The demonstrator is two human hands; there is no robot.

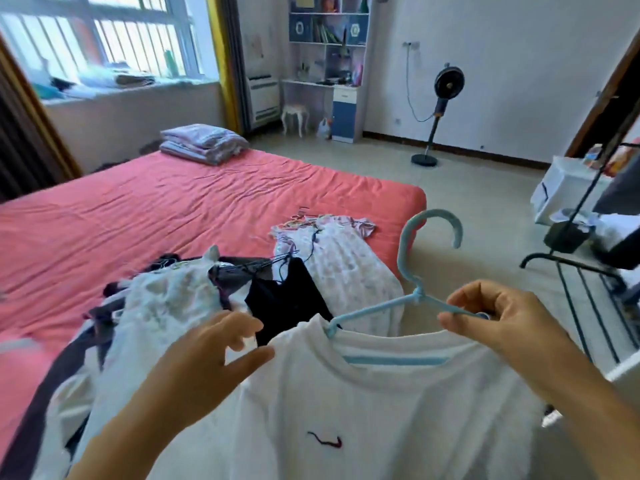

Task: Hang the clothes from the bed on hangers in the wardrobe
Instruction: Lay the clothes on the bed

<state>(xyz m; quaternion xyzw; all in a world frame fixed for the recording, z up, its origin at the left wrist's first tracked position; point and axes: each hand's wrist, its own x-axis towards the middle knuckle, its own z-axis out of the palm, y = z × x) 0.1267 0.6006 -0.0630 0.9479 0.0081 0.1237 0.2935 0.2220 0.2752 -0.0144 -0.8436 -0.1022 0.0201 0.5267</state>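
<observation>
A white T-shirt (381, 410) with a small dark logo hangs in front of me on a light blue hanger (412, 265). The hanger's left arm and bottom bar sit inside the collar; its hook points up. My right hand (498, 317) pinches the hanger's right arm. My left hand (214, 355) pinches the shirt's left shoulder by the collar. Behind them, more clothes lie on the pink bed (138, 209): a white patterned garment (166, 306), a black garment (284, 299) and a pale floral dress (339, 265).
A black metal rack (581, 271) stands at the right with boxes behind it. A standing fan (440, 109), a desk with shelves (329, 64) and a stool (294, 116) are across the tiled floor. Folded bedding (204, 142) lies at the bed's far end.
</observation>
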